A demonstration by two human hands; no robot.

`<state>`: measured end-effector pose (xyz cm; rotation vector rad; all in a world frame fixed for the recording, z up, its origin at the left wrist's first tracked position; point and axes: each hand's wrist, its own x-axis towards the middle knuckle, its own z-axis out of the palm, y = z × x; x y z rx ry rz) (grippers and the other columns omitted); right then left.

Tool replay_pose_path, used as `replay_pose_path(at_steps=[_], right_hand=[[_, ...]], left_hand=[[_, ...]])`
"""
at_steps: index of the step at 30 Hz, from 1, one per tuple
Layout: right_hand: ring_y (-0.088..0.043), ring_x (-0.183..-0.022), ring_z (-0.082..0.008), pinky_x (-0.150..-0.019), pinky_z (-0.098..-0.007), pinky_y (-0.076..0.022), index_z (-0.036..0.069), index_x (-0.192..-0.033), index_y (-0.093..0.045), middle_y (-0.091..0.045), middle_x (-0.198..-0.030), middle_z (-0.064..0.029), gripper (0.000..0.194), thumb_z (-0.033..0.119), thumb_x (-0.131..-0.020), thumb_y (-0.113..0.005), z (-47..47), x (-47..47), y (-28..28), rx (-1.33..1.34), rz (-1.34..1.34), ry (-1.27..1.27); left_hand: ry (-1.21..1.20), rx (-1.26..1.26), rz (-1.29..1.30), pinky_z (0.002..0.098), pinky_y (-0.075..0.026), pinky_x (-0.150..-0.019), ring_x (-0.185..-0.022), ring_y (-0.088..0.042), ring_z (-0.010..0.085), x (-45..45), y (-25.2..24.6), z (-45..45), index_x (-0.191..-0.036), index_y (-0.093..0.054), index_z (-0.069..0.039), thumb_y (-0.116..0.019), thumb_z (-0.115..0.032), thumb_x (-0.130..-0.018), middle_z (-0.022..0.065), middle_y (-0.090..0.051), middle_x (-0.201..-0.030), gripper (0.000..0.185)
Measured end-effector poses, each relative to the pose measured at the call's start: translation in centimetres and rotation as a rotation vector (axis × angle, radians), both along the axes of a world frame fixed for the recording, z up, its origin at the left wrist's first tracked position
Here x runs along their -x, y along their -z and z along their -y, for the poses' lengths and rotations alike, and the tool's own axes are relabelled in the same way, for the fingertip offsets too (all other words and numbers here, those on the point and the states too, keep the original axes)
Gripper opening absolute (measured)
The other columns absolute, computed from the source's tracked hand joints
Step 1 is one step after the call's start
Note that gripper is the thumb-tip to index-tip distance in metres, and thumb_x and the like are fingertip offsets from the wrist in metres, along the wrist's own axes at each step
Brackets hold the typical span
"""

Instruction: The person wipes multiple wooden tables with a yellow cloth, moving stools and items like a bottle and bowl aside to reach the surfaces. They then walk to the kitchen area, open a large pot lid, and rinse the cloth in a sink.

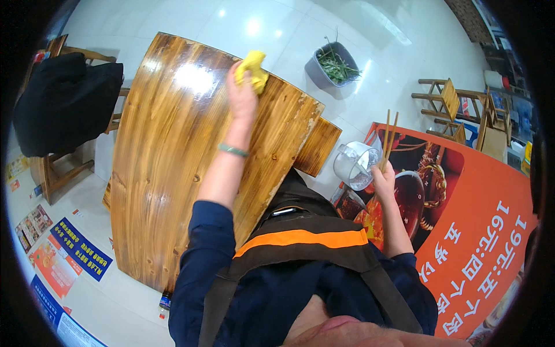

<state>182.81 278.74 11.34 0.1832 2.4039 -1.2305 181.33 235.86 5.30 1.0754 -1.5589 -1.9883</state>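
My left hand grips a crumpled yellow cloth near the far edge of a varnished wooden table. A green bangle circles that wrist. Off the table's right side, my right hand holds a pair of wooden chopsticks and clear cups, one of them a mug with a handle, tilted. Something white and crumpled shows at the cups; what it is cannot be told. The fingers on the cups are partly hidden.
A wooden stool stands partly under the table's right end. Beyond it a grey bin holds green plant scraps. Dark cloth covers a chair at left. A large orange printed board is at right, wooden stools behind it. A bottle stands by the near corner.
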Motion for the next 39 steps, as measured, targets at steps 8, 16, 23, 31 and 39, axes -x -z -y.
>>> replay_pose_path(at_steps=[8, 16, 23, 31, 39], right_hand=[[-0.052, -0.091, -0.0108, -0.081, -0.0252, -0.0425, -0.003, -0.115, -0.054, -0.057, -0.101, -0.0026, 0.029, 0.002, -0.086, -0.055, 3.9, 2.4, 1.3, 0.076, 0.018, -0.178], [-0.04, -0.06, -0.0033, -0.052, -0.0194, -0.0325, 0.004, -0.095, -0.051, -0.046, -0.075, 0.0046, 0.008, 0.005, -0.089, -0.055, 6.4, 3.5, 1.9, 0.13, -0.092, -0.265], [-0.044, -0.07, -0.0055, -0.061, -0.0205, -0.0382, 0.001, -0.098, -0.052, -0.049, -0.082, 0.0027, 0.01, 0.004, -0.089, -0.054, 7.3, 2.4, 1.1, 0.147, 0.009, -0.217], [-0.041, -0.065, -0.0039, -0.057, -0.0191, -0.0336, 0.003, -0.098, -0.052, -0.046, -0.078, 0.0048, 0.009, 0.005, -0.089, -0.054, 7.9, 1.9, 1.9, 0.147, -0.029, -0.256], [-0.047, -0.081, -0.0088, -0.071, -0.0237, -0.038, 0.0, -0.11, -0.053, -0.052, -0.093, 0.0, 0.022, 0.003, -0.088, -0.053, 5.9, 1.7, 3.3, 0.165, -0.061, -0.224]], left_hand=[[-0.43, 0.318, -0.04, 0.0306, -0.045, -0.093, -0.106, -0.054, 0.0165, -27.4, -2.0, 10.8, -0.125, -0.049, -0.001, -0.049, -0.01, -0.097, 0.0092, -0.055, -0.117, 0.029], [-0.853, 0.861, 0.769, 0.0379, -0.04, -0.1, -0.115, -0.052, 0.0306, -47.9, 3.5, 20.4, -0.123, -0.051, 0.002, -0.056, -0.01, -0.09, 0.0186, -0.054, -0.126, 0.035], [-0.47, 1.193, 0.783, 0.041, -0.037, -0.104, -0.124, -0.046, 0.0341, -44.6, 6.2, 26.6, -0.12, -0.055, -0.002, -0.059, -0.015, -0.087, 0.0178, -0.051, -0.133, 0.035], [-0.372, 1.125, 0.598, 0.0417, -0.038, -0.102, -0.12, -0.051, 0.0357, -40.0, 5.0, 22.3, -0.111, -0.061, -0.006, -0.056, -0.011, -0.087, 0.016, -0.058, -0.125, 0.026], [-0.324, 1.101, 0.513, 0.0451, -0.038, -0.098, -0.12, -0.05, 0.0352, -22.1, 4.9, 11.6, -0.108, -0.061, -0.005, -0.056, -0.015, -0.086, 0.0155, -0.058, -0.125, 0.024]])
